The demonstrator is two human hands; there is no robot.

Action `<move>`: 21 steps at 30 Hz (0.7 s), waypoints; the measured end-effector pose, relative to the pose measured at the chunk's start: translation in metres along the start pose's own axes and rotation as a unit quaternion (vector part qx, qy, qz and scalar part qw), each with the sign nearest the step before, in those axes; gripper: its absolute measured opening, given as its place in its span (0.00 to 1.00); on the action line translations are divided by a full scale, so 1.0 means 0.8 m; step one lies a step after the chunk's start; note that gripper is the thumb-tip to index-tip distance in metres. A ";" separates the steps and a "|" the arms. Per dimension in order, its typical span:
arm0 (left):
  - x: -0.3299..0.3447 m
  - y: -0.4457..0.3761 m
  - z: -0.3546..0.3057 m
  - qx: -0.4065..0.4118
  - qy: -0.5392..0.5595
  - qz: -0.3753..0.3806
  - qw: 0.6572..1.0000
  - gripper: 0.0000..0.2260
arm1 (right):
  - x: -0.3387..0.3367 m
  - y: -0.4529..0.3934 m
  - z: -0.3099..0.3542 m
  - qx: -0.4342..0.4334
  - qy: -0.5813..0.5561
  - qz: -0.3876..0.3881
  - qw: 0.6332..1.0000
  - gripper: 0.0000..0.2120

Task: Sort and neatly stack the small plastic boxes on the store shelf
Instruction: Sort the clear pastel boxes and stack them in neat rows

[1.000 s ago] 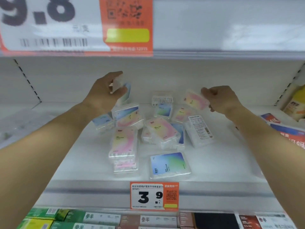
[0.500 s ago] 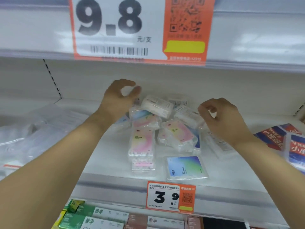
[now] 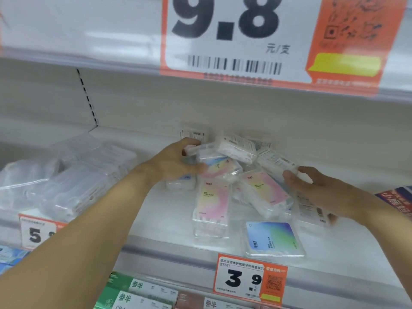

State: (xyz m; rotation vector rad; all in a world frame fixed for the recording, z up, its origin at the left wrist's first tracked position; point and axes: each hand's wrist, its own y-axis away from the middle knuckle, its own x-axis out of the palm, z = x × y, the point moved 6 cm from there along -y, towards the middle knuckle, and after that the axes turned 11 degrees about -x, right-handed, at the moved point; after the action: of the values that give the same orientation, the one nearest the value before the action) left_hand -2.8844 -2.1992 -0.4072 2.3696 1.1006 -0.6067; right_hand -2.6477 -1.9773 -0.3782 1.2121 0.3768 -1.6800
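So this is the gathering-up stage, not stacking yet. The small plastic boxes (image 3: 240,175) sit in a loose jumble in the middle of the white store shelf (image 3: 156,215), some flat, some tipped on each other, a few showing their white barcode backs toward the far wall.

The left hand (image 3: 174,163) is at the left edge of the heap with thumb and fingers curled around a clear box (image 3: 200,150) at the top of the pile, so it's gripping that one. The right hand (image 3: 312,188) comes in from the right side with fingers fairly straight, pressing against a tilted white-backed box (image 3: 276,161). It looks more like a push or a touch than a real grip, though motion blur makes the fingertips hard to read.

Nearer the front edge, a pink-and-yellow box (image 3: 211,204) lies lengthwise on top of another one, and a blue-green box (image 3: 274,238) lies flat by itself just behind the 3.9 price tag (image 3: 249,277). Clear plastic packs (image 3: 66,179) take up the left of the shelf, well apart from the pile.

My guess for the next move: squeeze the heap together with both hands, then turn the boxes printed face up, split pink from blue, and square the edges. They're slick and light, so the tilted ones at the back will probably slide if they get nudged.
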 end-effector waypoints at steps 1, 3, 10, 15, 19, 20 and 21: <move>0.003 0.003 -0.004 0.000 -0.011 0.023 1.000 0.31 | -0.001 0.000 -0.002 0.003 -0.017 -0.005 1.000 0.45; 0.013 0.010 -0.007 -0.009 -0.012 0.084 0.996 0.31 | -0.007 0.002 -0.006 0.005 -0.071 -0.018 0.997 0.44; -0.057 -0.036 -0.017 -0.062 0.119 -0.208 0.969 0.18 | -0.021 -0.020 -0.003 0.012 0.016 -0.050 0.999 0.54; -0.012 -0.081 -0.015 -0.060 0.052 -0.100 0.992 0.32 | -0.024 -0.045 0.046 -0.124 -0.013 -0.063 0.990 0.39; 0.004 -0.079 -0.027 0.002 0.042 -0.092 0.995 0.26 | -0.006 -0.050 0.049 -0.172 -0.049 -0.031 0.983 0.40; 0.008 -0.078 -0.028 0.008 0.027 -0.083 0.996 0.26 | -0.002 -0.051 0.044 -0.163 -0.045 -0.031 0.985 0.39; 0.011 -0.077 -0.028 0.013 0.009 -0.074 0.997 0.27 | 0.000 -0.050 0.040 -0.155 -0.036 -0.039 0.987 0.38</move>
State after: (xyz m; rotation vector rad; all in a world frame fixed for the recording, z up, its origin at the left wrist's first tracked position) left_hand -2.9232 -2.1456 -0.4077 2.3349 1.2917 -0.6563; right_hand -2.6983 -1.9813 -0.3748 0.9151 0.6213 -1.6540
